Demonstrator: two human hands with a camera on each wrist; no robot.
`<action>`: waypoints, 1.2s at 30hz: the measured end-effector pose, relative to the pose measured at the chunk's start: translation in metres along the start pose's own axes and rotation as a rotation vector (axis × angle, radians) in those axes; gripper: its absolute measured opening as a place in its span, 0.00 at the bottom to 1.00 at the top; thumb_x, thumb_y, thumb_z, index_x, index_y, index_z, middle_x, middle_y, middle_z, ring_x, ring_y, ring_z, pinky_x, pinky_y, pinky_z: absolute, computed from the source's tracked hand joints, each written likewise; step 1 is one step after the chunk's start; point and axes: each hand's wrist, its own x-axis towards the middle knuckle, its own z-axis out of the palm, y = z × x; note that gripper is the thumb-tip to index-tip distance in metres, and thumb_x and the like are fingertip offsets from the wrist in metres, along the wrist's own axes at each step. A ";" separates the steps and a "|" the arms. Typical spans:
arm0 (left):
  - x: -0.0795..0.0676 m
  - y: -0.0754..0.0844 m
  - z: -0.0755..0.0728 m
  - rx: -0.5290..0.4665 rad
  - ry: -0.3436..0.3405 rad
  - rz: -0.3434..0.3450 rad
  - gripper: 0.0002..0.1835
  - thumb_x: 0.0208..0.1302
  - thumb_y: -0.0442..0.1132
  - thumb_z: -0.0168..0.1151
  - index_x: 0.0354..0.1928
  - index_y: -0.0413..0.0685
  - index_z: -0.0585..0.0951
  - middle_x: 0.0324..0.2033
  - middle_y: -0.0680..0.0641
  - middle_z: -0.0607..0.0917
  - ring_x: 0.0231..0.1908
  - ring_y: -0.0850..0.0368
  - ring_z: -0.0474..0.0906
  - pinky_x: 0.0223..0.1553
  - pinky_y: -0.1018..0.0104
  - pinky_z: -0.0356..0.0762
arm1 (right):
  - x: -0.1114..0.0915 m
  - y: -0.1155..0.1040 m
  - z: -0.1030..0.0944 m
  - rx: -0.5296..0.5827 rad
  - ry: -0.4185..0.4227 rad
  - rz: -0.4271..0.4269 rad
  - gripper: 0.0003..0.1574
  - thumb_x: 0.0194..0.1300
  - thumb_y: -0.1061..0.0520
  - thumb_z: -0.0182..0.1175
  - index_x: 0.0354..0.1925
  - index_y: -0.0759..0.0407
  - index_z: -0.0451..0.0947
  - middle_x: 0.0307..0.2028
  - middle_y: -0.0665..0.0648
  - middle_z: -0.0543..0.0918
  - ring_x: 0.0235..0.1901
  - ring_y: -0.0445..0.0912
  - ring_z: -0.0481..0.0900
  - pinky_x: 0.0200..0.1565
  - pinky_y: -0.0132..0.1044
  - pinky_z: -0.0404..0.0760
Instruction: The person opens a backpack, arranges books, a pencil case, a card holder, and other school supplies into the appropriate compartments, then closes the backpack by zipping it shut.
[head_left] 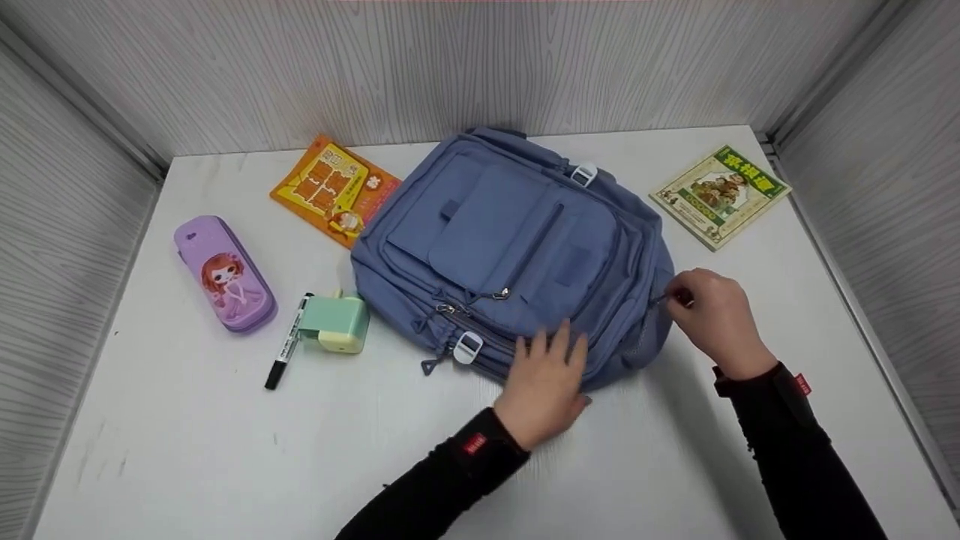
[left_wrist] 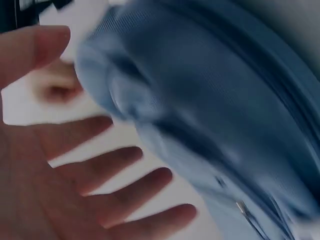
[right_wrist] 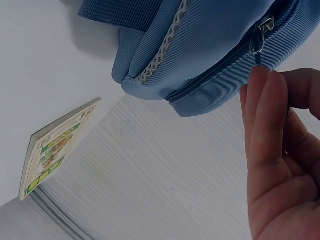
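Note:
A blue backpack (head_left: 487,225) lies on its back on the white table, front pockets facing up. At its right side my right hand (head_left: 716,322) pinches a zipper pull (right_wrist: 258,59) between thumb and fingertips; the metal slider (right_wrist: 259,39) shows just beyond them in the right wrist view. My left hand (head_left: 544,382) is over the backpack's near edge in the head view, fingers spread and holding nothing. In the left wrist view those fingers (left_wrist: 125,160) extend beside the blue fabric, which is blurred there.
Left of the backpack are a purple pencil case (head_left: 225,274), a black-and-white marker (head_left: 287,345) and a small mint-green and yellow boxy item (head_left: 334,322). An orange booklet (head_left: 322,187) is partly under the backpack. A green-and-cream book (head_left: 720,199) lies at the back right.

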 end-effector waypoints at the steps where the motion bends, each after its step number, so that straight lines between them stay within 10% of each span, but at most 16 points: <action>1: 0.001 0.011 0.004 0.071 0.015 -0.009 0.45 0.56 0.65 0.67 0.71 0.49 0.68 0.68 0.41 0.74 0.64 0.39 0.74 0.60 0.42 0.76 | 0.000 0.000 0.000 0.006 0.001 0.001 0.05 0.53 0.72 0.60 0.29 0.67 0.82 0.26 0.63 0.84 0.27 0.53 0.82 0.32 0.45 0.77; 9: 0.018 0.040 0.045 0.450 0.292 -0.097 0.31 0.60 0.60 0.65 0.63 0.56 0.75 0.52 0.49 0.84 0.50 0.47 0.83 0.40 0.58 0.86 | -0.003 -0.001 0.002 0.013 0.001 -0.008 0.08 0.52 0.73 0.61 0.30 0.67 0.84 0.26 0.62 0.84 0.26 0.51 0.80 0.31 0.43 0.75; 17: 0.030 0.021 0.056 0.435 0.445 0.030 0.10 0.65 0.45 0.62 0.47 0.56 0.78 0.37 0.50 0.85 0.36 0.52 0.88 0.19 0.66 0.82 | -0.006 0.003 -0.001 -0.010 0.032 -0.018 0.07 0.51 0.73 0.61 0.28 0.67 0.84 0.26 0.62 0.84 0.25 0.50 0.78 0.31 0.42 0.73; 36: 0.016 -0.027 0.032 -0.059 0.099 0.369 0.13 0.64 0.38 0.58 0.46 0.64 0.84 0.35 0.51 0.84 0.26 0.57 0.81 0.24 0.65 0.78 | 0.009 0.035 -0.010 -0.030 0.127 0.045 0.11 0.54 0.72 0.54 0.31 0.70 0.84 0.27 0.68 0.83 0.26 0.58 0.78 0.32 0.47 0.71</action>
